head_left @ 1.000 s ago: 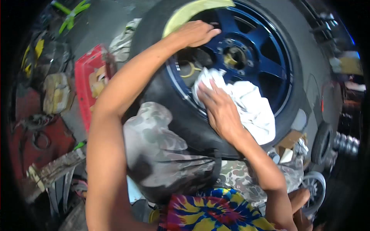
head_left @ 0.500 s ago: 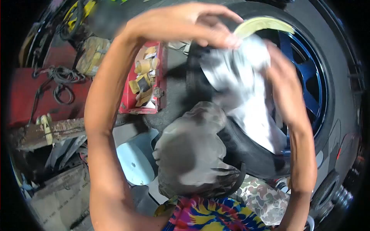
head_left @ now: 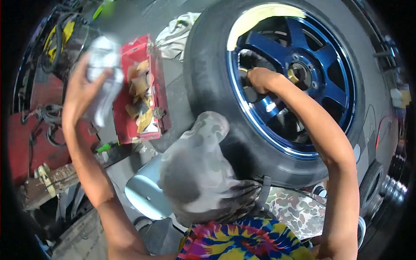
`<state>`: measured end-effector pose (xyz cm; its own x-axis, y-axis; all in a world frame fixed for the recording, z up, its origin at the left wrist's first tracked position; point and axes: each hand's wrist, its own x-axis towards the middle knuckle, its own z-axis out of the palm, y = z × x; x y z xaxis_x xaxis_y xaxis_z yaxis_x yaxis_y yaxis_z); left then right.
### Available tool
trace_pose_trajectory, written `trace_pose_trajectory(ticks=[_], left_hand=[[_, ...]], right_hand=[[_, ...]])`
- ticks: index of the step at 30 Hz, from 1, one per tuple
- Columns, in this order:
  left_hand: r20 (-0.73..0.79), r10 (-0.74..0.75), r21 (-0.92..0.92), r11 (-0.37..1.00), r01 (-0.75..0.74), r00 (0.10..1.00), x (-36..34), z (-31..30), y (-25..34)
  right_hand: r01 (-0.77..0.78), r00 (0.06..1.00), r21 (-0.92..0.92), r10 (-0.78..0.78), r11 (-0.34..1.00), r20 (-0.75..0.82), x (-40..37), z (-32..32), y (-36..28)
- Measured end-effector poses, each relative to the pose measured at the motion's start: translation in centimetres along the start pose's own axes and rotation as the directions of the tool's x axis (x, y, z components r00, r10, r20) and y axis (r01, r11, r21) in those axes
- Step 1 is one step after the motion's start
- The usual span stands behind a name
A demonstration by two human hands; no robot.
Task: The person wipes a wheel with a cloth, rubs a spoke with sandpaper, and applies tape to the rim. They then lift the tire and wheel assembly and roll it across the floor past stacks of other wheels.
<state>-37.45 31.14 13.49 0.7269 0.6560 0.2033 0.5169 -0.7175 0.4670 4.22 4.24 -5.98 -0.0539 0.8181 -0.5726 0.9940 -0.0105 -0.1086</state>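
White cloth [head_left: 104, 58], partly smeared by motion, is in my left hand [head_left: 84, 86] at the left, beside the red box. My right hand [head_left: 260, 80] reaches in between the blue spokes of a wheel rim [head_left: 277, 50], near its left inner edge. Its fingers are curled, and what they hold, if anything, is hidden; a small tan edge shows beside them. Around the rim sits a black tire [head_left: 208, 65]. A pale yellow strip [head_left: 255, 19] lies curved along the rim's upper left edge.
The red box [head_left: 162, 99] holds sandpaper-like pieces. A camouflage cap [head_left: 190, 164] fills the lower middle, with a light blue stool [head_left: 147, 195] to its left. Grey-white cloth [head_left: 177, 37] lies behind the box. Dark cables [head_left: 50, 115] rest on red metal at left.
My left hand has moved from over the wheel to the far left with the white cloth. My right hand is now between the spokes. The view has shifted, showing more of the rim.
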Motion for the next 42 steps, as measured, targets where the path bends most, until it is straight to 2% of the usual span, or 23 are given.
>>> trace_pose_trajectory(ticks=[1, 2, 4, 6, 7, 8, 9, 10, 12, 15, 16, 17, 18, 20, 21, 24, 26, 30, 34, 36, 38, 40, 42], left_hand=[[0.088, -0.083, 0.054, 0.996, 0.078, 0.993, -1.0, 0.2, 1.8], [0.174, -0.164, 0.108, 0.983, 0.147, 0.971, -1.8, 0.6, 3.7], [0.167, -0.193, -0.018, 0.98, 0.199, 0.967, -3.1, 1.3, 3.6], [0.158, -0.186, -0.182, 0.96, 0.213, 0.97, -4.1, 2.1, 2.2], [0.209, -0.211, -0.094, 0.967, 0.235, 0.955, -4.1, 1.4, 3.1], [0.209, -0.211, -0.078, 0.97, 0.232, 0.955, -4.3, 1.3, 3.9], [0.2, -0.186, -0.073, 0.976, 0.204, 0.962, -4.4, 1.2, 3.9], [0.195, -0.158, -0.07, 0.982, 0.174, 0.968, -4.5, 1.3, 3.8], [0.145, -0.087, -0.128, 0.986, 0.106, 0.986, -4.6, 1.7, 5.0], [0.146, -0.119, -0.137, 0.981, 0.139, 0.982, -4.5, 2.0, 6.5], [0.138, -0.064, -0.157, 0.984, 0.086, 0.988, -4.3, 2.1, 7.1], [0.129, -0.016, -0.169, 0.985, 0.038, 0.991, -4.3, 2.2, 7.6], [0.119, -0.007, -0.178, 0.984, 0.028, 0.993, -4.3, 2.3, 8.0], [0.14, 0.021, -0.251, 0.968, 0.015, 0.99, -3.9, 2.7, 8.5], [0.148, 0.006, -0.317, 0.948, 0.042, 0.989, -3.8, 3.2, 8.4], [0.204, 0.011, -0.397, 0.915, 0.072, 0.979, -3.2, 4.9, 8.4], [0.216, 0.001, -0.466, 0.879, 0.102, 0.977, -3.0, 6.3, 9.3], [0.278, 0.099, -0.594, 0.799, 0.09, 0.956, -1.8, 9.7, 10.7], [0.443, 0.165, -0.734, 0.632, 0.25, 0.881, -0.6, 12.8, 16.1], [0.455, 0.271, -0.778, 0.585, 0.23, 0.848, 0.6, 15.1, 18.8], [0.458, 0.341, -0.791, 0.578, 0.2, 0.821, 1.5, 16.3, 23.0], [0.476, 0.52, -0.874, 0.37, 0.316, 0.709, 2.5, 18.3, 25.3], [0.473, 0.496, -0.868, 0.402, 0.29, 0.728, 2.7, 19.1, 27.4]], right_hand=[[0.101, 0.989, -0.122, -0.086, 0.987, 0.123, 2.5, 1.7, 0.9], [0.173, 0.971, -0.021, -0.167, 0.985, 0.168, 4.5, 3.3, 2.4], [-0.203, 0.891, 0.08, 0.151, 0.976, 0.428, 5.5, 2.7, 1.2], [-0.129, 0.964, 0.191, 0.078, 0.973, 0.254, 7.5, 8.0, 4.7], [0.046, 0.935, 0.156, -0.097, 0.987, 0.34, 11.1, 10.9, 7.5], [0.031, 0.973, 0.229, -0.082, 0.973, 0.216, 7.1, 7.2, 5.2], [-0.182, 0.916, 0.368, 0.021, 0.912, 0.401, 5.8, 3.6, 2.6], [-0.241, 0.904, 0.08, 0.194, 0.967, 0.38, 5.6, 1.9, -0.6], [-0.369, 0.903, 0.298, 0.263, 0.88, 0.341, 4.1, 1.8, -1.5], [-0.387, 0.879, 0.348, 0.226, 0.854, 0.42, 7.5, 4.9, 1.7], [-0.397, 0.893, 0.479, 0.208, 0.783, 0.4, 6.8, 5.0, 2.4], [-0.153, 0.944, 0.227, 0.074, 0.962, 0.323, 9.0, 7.0, 3.6], [0.12, 0.955, -0.063, -0.098, 0.991, 0.279, 11.5, 9.0, 4.1], [0.196, 0.98, 0.193, -0.198, 0.961, -0.012, 7.6, 4.3, 3.5], [-0.297, 0.946, 0.732, 0.083, 0.613, 0.315, 2.2, -2.4, -1.3], [-0.281, 0.936, 0.794, -0.03, 0.538, 0.352, 0.5, -2.3, 0.0], [-0.228, 0.961, 0.848, -0.027, 0.478, 0.274, -2.2, -4.8, -0.4], [-0.036, 0.984, 0.89, 0.173, 0.454, -0.048, -9.5, -9.6, -0.5], [0.199, 0.959, 0.975, 0.183, 0.097, -0.214, -16.9, -11.2, 0.1], [0.302, 0.925, 0.953, 0.237, 0.012, -0.296, -19.9, -11.1, -0.6], [0.373, 0.887, 0.928, 0.289, 0.012, -0.36, -22.3, -10.2, -0.8], [0.408, 0.871, 0.913, 0.303, -0.008, -0.386, -25.3, -9.3, -1.6], [0.449, 0.844, 0.894, 0.333, -0.007, -0.421, -28.4, -8.6, -2.2]])
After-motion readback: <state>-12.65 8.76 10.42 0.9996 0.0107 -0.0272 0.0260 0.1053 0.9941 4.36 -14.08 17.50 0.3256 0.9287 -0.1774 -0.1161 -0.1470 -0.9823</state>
